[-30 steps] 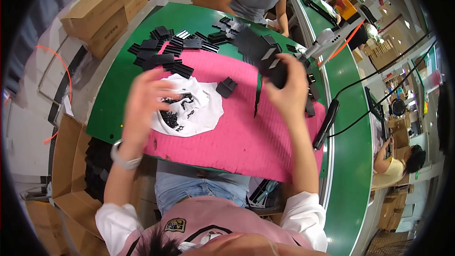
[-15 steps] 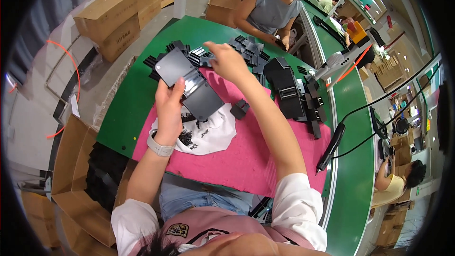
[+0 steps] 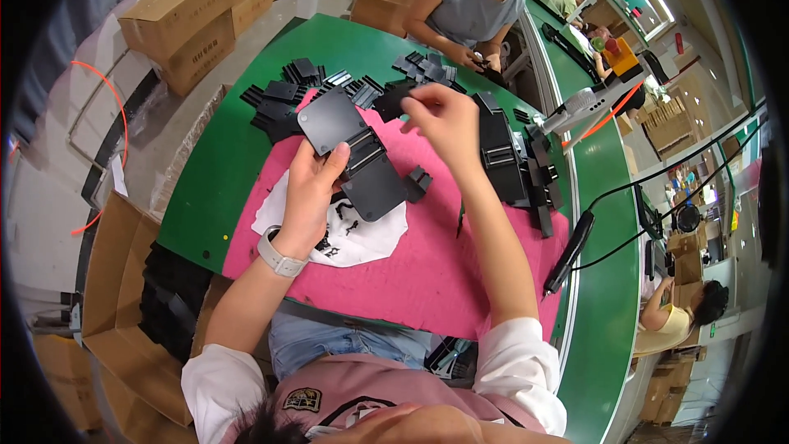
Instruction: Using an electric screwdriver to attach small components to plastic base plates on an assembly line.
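Note:
My left hand [image 3: 311, 197] grips a black hinged bracket [image 3: 376, 187], two flat plates with round-cornered ends joined by a ribbed middle, held tilted above the mat. To its right my right hand [image 3: 448, 125] is raised with fingers curled together. A flat black piece [image 3: 392, 103] shows right beside its fingertips; whether the fingers hold it I cannot tell. Under the bracket lies a white cloth [image 3: 374, 244] with small black bits, partly covered by my left hand. A small black block [image 3: 418, 183] rests on the pink mat [image 3: 411, 296] next to the bracket.
Black ribbed parts [image 3: 275, 103] are heaped along the far side of the green table [image 3: 197, 197]. More black assemblies [image 3: 503, 152] lie at right, near a corded black screwdriver [image 3: 569, 253]. An open carton [image 3: 115, 296] with dark parts stands left. A co-worker [image 3: 472, 12] sits across.
My right hand has drawn back from the far heap toward the right, its fingers now curled. My left hand has shifted slightly right with the bracket and turned it.

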`<action>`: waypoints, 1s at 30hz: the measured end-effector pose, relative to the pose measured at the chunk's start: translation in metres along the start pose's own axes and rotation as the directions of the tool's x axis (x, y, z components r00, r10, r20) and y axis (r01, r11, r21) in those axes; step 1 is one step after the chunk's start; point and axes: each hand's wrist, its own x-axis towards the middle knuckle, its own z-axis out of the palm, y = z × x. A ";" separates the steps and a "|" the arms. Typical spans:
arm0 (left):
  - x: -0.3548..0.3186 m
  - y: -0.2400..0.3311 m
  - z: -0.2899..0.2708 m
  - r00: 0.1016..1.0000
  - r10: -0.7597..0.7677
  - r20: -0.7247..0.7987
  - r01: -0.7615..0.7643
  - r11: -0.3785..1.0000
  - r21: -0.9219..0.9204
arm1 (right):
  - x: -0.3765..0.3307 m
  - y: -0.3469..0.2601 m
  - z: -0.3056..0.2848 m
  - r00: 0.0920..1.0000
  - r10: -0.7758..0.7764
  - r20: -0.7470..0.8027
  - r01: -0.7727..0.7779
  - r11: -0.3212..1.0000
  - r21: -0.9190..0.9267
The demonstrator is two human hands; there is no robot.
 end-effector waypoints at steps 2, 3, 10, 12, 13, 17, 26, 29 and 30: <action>-0.005 0.000 0.001 0.998 -0.027 0.064 0.026 1.000 0.018 | -0.029 -0.022 -0.020 0.956 0.254 0.149 -0.293 0.862 0.413; -0.009 0.001 0.002 0.997 -0.037 0.062 0.036 0.999 0.023 | -0.042 -0.024 -0.019 0.953 0.263 0.149 -0.302 0.857 0.417; -0.013 -0.010 0.005 0.972 -0.012 0.235 -0.022 0.990 0.140 | -0.079 -0.018 -0.032 0.856 0.355 0.376 -0.509 0.703 0.496; -0.016 -0.013 0.008 0.969 -0.002 0.248 -0.035 0.988 0.148 | -0.081 -0.010 -0.037 0.853 0.317 0.415 -0.510 0.671 0.537; -0.017 -0.015 0.008 0.968 0.009 0.251 -0.047 0.988 0.145 | -0.082 -0.008 -0.036 0.852 0.317 0.417 -0.513 0.667 0.541; -0.020 -0.013 0.007 0.949 -0.002 0.315 -0.058 0.982 0.181 | -0.089 -0.017 -0.028 0.869 0.342 0.356 -0.453 0.841 0.297; -0.031 -0.011 0.007 0.842 -0.232 0.486 0.095 0.952 0.289 | -0.120 -0.027 -0.042 0.889 0.204 0.410 -0.277 0.953 0.127; -0.041 0.006 0.005 0.842 -0.068 0.535 -0.355 0.677 0.645 | -0.151 -0.032 -0.061 0.792 0.401 0.460 -0.535 0.819 0.207; -0.043 0.015 -0.003 0.888 -0.026 0.460 -0.355 0.598 0.719 | -0.159 -0.031 -0.065 0.781 0.469 0.412 -0.590 0.770 0.242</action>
